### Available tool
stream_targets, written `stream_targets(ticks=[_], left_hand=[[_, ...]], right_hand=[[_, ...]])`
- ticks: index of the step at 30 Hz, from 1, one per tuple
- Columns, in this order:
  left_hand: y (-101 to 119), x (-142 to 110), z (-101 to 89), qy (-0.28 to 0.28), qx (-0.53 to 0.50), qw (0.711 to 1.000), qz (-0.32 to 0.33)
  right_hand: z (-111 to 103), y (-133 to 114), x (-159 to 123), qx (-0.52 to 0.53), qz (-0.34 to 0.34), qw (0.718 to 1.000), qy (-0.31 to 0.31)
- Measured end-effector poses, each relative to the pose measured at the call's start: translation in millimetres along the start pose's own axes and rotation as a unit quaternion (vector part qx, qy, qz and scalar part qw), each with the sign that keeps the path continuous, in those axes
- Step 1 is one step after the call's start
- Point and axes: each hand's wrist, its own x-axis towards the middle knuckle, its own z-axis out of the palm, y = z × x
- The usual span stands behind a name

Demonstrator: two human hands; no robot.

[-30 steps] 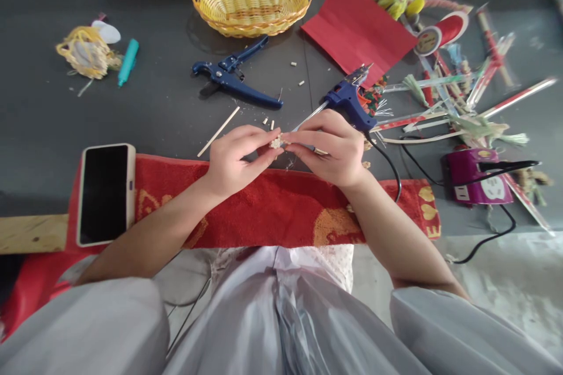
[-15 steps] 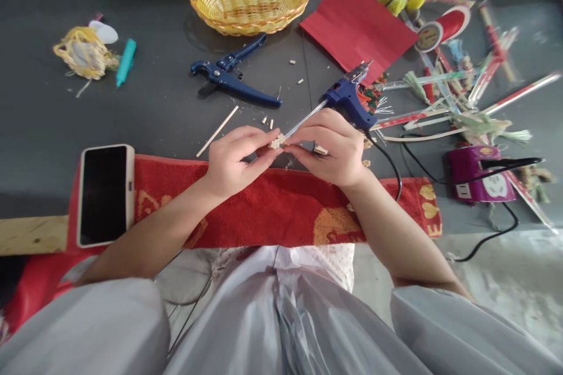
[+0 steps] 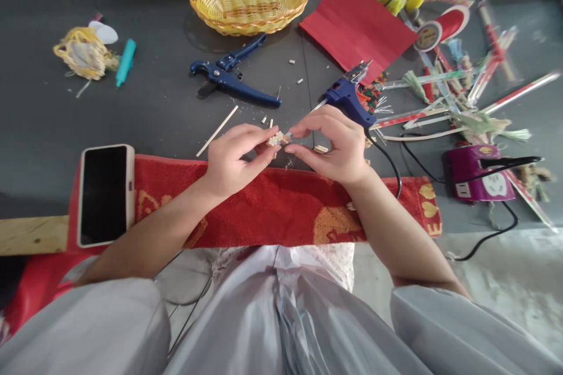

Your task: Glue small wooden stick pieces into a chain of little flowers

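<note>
A small pale cluster of short wooden stick pieces [image 3: 275,139] is pinched between the thumb and forefinger of my left hand [image 3: 233,158]. Just to the right of it is my right hand [image 3: 336,143], thumb and forefinger parted around the cluster's right end with a gap between them. Whether a fingertip touches the cluster is hard to tell. A blue hot glue gun [image 3: 347,94] lies beyond my right hand, its clear glue stick pointing toward my fingers. Below my right palm rest a few short stick pieces [image 3: 321,149], and a longer thin stick [image 3: 217,130] lies beyond my left hand.
A blue cutter tool [image 3: 237,79] lies open behind the hands, before a yellow wicker basket [image 3: 250,23]. Red paper [image 3: 356,23], a thread spool [image 3: 442,29] and bundled sticks are at right, near a purple power socket [image 3: 479,176]. A phone [image 3: 105,196] lies beside the red towel [image 3: 264,211].
My right thumb and forefinger have spread apart and drawn slightly away from the cluster. My left hand keeps its pinch in nearly the same place.
</note>
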Motion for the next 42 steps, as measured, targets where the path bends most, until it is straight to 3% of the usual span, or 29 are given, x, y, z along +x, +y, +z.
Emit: stream_targets(ticks=[6, 13, 19, 25, 33, 42], left_hand=[[0.9, -0.2, -2.2, -0.001, 0.042, 0.998, 0.039], [4.2, 3.3, -3.4, 0.028, 0.020, 0.994, 0.102], [3.2, 3.2, -0.2, 0.011, -0.066, 0.998, 0.012], [-2.3, 2.6, 4.2, -0.021, -0.183, 0.977, -0.104], [-0.8, 2.8, 4.6, -0.054, -0.227, 0.960, -0.152], [1.6, 3.1, 4.0, -0.062, -0.234, 0.956, -0.163]], right_hand=[[-1.1, -1.6, 1.8, 0.010, 0.043, 0.999, 0.009], [-2.5, 4.6, 0.1, 0.001, 0.131, 0.991, 0.036], [-4.6, 6.7, 1.1, -0.016, 0.175, 0.984, 0.008], [-4.6, 12.3, -1.2, -0.035, 0.181, 0.983, -0.009], [-6.4, 9.4, 0.0, -0.074, 0.157, 0.983, -0.063], [-6.6, 9.1, -0.7, -0.104, 0.150, 0.980, -0.080]])
